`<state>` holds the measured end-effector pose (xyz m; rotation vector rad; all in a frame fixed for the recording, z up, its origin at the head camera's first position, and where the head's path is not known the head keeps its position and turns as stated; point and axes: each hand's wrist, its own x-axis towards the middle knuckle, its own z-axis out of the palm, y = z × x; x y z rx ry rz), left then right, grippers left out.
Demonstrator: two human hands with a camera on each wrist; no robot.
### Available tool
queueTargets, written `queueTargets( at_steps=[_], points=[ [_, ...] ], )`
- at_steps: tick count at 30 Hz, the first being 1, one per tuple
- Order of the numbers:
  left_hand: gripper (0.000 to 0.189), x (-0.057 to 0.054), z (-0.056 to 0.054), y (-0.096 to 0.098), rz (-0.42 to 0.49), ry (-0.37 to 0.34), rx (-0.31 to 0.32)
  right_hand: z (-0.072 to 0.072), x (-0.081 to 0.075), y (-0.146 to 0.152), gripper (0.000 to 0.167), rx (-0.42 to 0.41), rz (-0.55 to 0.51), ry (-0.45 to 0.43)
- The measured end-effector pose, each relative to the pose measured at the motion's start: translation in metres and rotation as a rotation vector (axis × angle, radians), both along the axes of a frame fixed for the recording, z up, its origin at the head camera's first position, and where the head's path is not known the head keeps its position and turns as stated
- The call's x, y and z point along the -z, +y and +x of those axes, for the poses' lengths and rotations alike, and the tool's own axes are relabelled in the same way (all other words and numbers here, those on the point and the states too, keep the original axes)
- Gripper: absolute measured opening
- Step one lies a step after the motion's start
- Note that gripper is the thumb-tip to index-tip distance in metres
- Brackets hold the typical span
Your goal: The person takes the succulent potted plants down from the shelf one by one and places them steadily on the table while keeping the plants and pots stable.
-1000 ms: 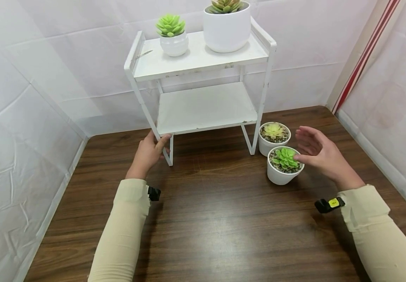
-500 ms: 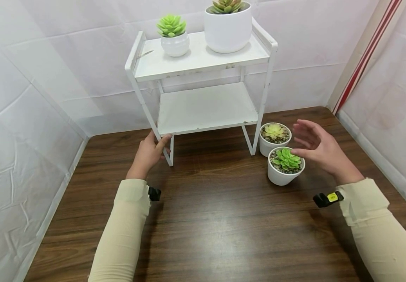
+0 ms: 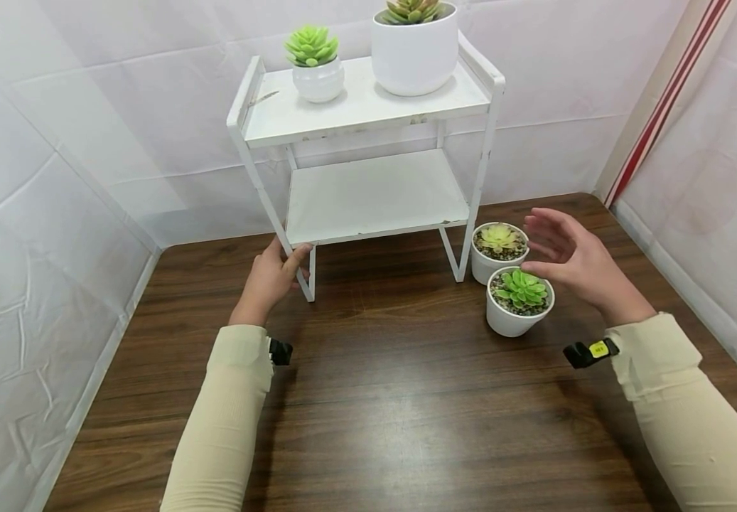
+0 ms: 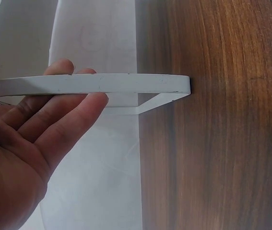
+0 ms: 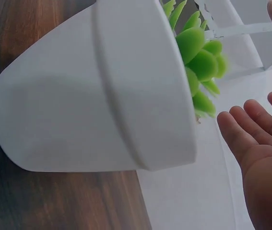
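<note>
My left hand (image 3: 269, 283) holds the left front leg of a white two-tier shelf rack (image 3: 377, 195), its thumb over the front just below the lower tier. In the left wrist view the fingers reach around the white leg (image 4: 126, 83). My right hand (image 3: 578, 264) hovers with spread, relaxed fingers at the right of two small potted succulents. The nearer one, bright green in a white pot (image 3: 509, 321), has the thumb close to its rim. Behind it stands a yellow-green succulent (image 3: 499, 238) in a similar pot, beside the rack's right leg. The right wrist view shows the palm facing the green leaves (image 5: 203, 64).
On the rack's top tier stand a small potted green succulent (image 3: 318, 80) and a larger white pot (image 3: 414, 60) with a reddish-green succulent. White sheeting (image 3: 170, 142) walls the brown wooden table (image 3: 368, 398) at back and sides. A red-striped band (image 3: 652, 121) runs down the right corner.
My right hand has moved a little left and away from me, closer to the yellow-green succulent behind. The left hand and the rack keep their place.
</note>
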<state>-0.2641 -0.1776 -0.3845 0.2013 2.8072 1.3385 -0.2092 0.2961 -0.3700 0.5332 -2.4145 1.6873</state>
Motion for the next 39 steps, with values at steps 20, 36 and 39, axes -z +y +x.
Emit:
queueTargets(
  at_steps=[20, 36, 39],
  points=[
    [0.080, 0.001, 0.001, 0.000, 0.021, 0.009, 0.000, -0.006, -0.015, -0.016, 0.076, 0.011, 0.090, -0.011],
    [0.077, -0.001, 0.001, 0.000, 0.010, 0.017, 0.004, -0.011, -0.024, -0.033, 0.076, 0.028, 0.060, -0.044],
    [0.076, -0.001, 0.001, 0.000, 0.010, 0.016, 0.001, -0.013, -0.026, -0.037, 0.076, 0.024, 0.054, -0.048]
  ],
)
